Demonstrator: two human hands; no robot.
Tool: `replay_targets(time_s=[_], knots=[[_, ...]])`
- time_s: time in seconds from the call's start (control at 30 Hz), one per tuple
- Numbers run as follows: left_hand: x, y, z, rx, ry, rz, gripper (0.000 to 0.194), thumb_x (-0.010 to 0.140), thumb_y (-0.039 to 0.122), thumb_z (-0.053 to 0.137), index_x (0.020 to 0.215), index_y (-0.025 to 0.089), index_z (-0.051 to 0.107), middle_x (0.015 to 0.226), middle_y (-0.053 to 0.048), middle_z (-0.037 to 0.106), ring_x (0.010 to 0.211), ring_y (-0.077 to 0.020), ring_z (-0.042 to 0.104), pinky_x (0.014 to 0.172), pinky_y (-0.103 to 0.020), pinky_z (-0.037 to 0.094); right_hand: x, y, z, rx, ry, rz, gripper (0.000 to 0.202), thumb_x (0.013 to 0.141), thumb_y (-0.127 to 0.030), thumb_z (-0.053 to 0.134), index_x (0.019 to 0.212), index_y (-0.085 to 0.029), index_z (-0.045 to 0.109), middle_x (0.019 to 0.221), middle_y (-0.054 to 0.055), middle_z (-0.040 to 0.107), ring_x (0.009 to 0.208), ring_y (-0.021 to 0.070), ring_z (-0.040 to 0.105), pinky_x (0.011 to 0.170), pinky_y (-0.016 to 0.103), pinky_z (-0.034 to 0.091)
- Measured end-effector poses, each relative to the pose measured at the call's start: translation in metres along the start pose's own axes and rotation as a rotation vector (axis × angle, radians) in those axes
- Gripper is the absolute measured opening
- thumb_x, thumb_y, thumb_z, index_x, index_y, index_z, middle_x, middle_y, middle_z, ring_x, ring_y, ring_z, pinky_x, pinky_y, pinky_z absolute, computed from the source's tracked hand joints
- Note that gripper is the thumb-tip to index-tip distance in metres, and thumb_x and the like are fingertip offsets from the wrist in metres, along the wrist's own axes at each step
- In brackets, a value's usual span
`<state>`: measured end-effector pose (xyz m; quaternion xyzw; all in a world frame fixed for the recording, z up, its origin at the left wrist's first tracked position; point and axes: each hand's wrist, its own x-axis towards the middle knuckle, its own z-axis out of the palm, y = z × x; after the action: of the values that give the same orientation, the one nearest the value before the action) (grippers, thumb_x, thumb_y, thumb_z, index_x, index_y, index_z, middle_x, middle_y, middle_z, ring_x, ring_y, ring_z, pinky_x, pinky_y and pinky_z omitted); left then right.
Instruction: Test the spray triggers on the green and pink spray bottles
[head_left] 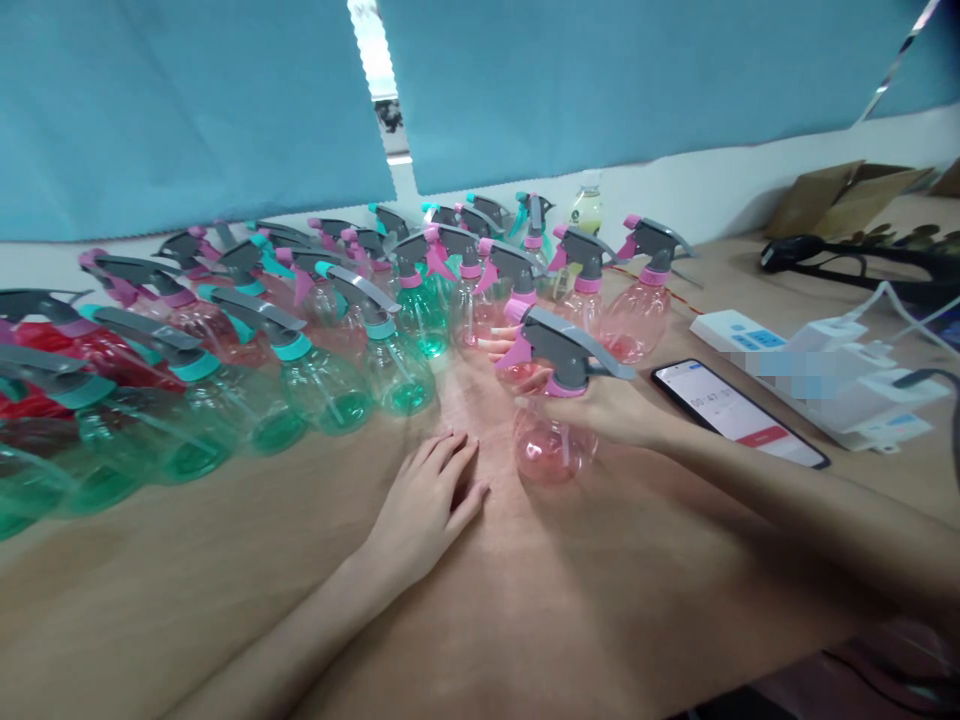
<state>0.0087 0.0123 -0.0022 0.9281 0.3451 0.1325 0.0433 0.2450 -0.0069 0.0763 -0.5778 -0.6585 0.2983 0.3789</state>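
Observation:
My left hand (pixel 431 500) lies palm down on the wooden table (pixel 480 620), its fingers a little apart and nothing in it. To its right, my right hand (pixel 592 405) reaches around the neck of a pink spray bottle (pixel 551 450) with a grey and pink nozzle. Its fingers show behind the bottle, in front of another pink bottle that they partly hide. Green spray bottles with teal collars, one of them (pixel 401 375) nearest my left hand, stand in a row to the left.
Several more pink and green spray bottles (pixel 637 310) stand behind. On the right are a phone (pixel 739 410) showing a timer, a white power strip (pixel 810 375) with plugs and cables, black-framed glasses (pixel 847 262) and cardboard (pixel 832 205). Blue sheets (pixel 600 80) cover the wall.

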Motion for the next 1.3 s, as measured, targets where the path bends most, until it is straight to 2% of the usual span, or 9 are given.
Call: replay_targets(time_s=[0.17,0.4,0.57,0.73,0.9,1.03,1.13,1.3], knots=[[0.0005,0.0002,-0.0008,0.012,-0.005,-0.002,0.042,0.098,0.037,0.047,0.132,0.013,0.053,0.136,-0.015,0.057,0.129,-0.031,0.047,0.105,-0.049,0.041,0.0003,-0.0001,-0.0008,-0.024,0.005,-0.007,0.02,0.072,-0.041,0.061,0.081,-0.024,0.065,0.09,0.005,0.074,0.091,0.0282,0.069,0.078,0.039,0.055],[0.0003,0.0003,-0.0003,0.025,-0.015,-0.001,0.043,0.098,0.036,0.048,0.132,0.011,0.053,0.136,-0.016,0.056,0.128,-0.031,0.048,0.104,-0.049,0.042,0.0001,-0.0017,0.0009,-0.008,0.035,-0.001,0.015,0.071,-0.038,0.063,0.076,-0.024,0.062,0.079,0.003,0.072,0.083,0.0254,0.069,0.072,0.036,0.054],[-0.0003,-0.0004,-0.0001,-0.01,-0.004,-0.005,0.041,0.098,0.037,0.048,0.134,0.017,0.052,0.137,-0.014,0.056,0.13,-0.0313,0.047,0.104,-0.051,0.041,0.0003,-0.004,0.0013,-0.045,0.033,0.037,0.019,0.07,-0.041,0.061,0.072,-0.022,0.058,0.081,0.005,0.07,0.084,0.0258,0.067,0.075,0.039,0.054],[-0.0002,-0.0006,0.0001,-0.002,-0.009,-0.001,0.042,0.098,0.037,0.049,0.133,0.015,0.053,0.137,-0.015,0.056,0.13,-0.0318,0.047,0.104,-0.051,0.041,-0.0005,-0.0039,0.0017,-0.062,0.027,0.025,0.016,0.07,-0.038,0.058,0.073,-0.023,0.058,0.083,0.005,0.069,0.084,0.0246,0.066,0.078,0.04,0.054],[-0.0007,-0.0014,0.0001,-0.009,-0.007,-0.001,0.042,0.098,0.037,0.048,0.133,0.016,0.053,0.135,-0.015,0.057,0.129,-0.0317,0.048,0.104,-0.051,0.042,0.0002,-0.0031,0.0039,-0.023,0.083,-0.009,0.01,0.069,-0.034,0.058,0.071,-0.024,0.056,0.082,0.003,0.069,0.081,0.0233,0.066,0.078,0.041,0.054],[-0.0005,-0.0017,-0.0001,-0.007,-0.006,-0.005,0.041,0.098,0.036,0.049,0.132,0.014,0.054,0.135,-0.015,0.057,0.129,-0.0321,0.048,0.104,-0.05,0.042,0.0014,-0.0041,0.0042,-0.049,0.051,0.007,0.008,0.074,-0.031,0.056,0.068,-0.026,0.055,0.074,0.001,0.068,0.074,0.0219,0.066,0.072,0.039,0.055],[-0.0004,-0.0013,-0.0006,-0.01,0.0,-0.003,0.04,0.098,0.036,0.048,0.132,0.017,0.053,0.136,-0.014,0.057,0.129,-0.0316,0.048,0.103,-0.05,0.042,0.0009,-0.0046,0.0042,-0.068,0.022,0.031,0.013,0.078,-0.03,0.054,0.065,-0.027,0.055,0.071,0.001,0.068,0.071,0.0223,0.065,0.07,0.039,0.056],[-0.0006,-0.0002,-0.0013,-0.021,0.005,-0.001,0.039,0.098,0.036,0.047,0.132,0.018,0.053,0.135,-0.014,0.057,0.129,-0.0311,0.048,0.103,-0.05,0.042,-0.0016,-0.0008,0.0041,-0.117,0.092,0.074,0.013,0.074,-0.033,0.06,0.064,-0.026,0.058,0.068,0.003,0.067,0.071,0.0256,0.066,0.069,0.041,0.055]])
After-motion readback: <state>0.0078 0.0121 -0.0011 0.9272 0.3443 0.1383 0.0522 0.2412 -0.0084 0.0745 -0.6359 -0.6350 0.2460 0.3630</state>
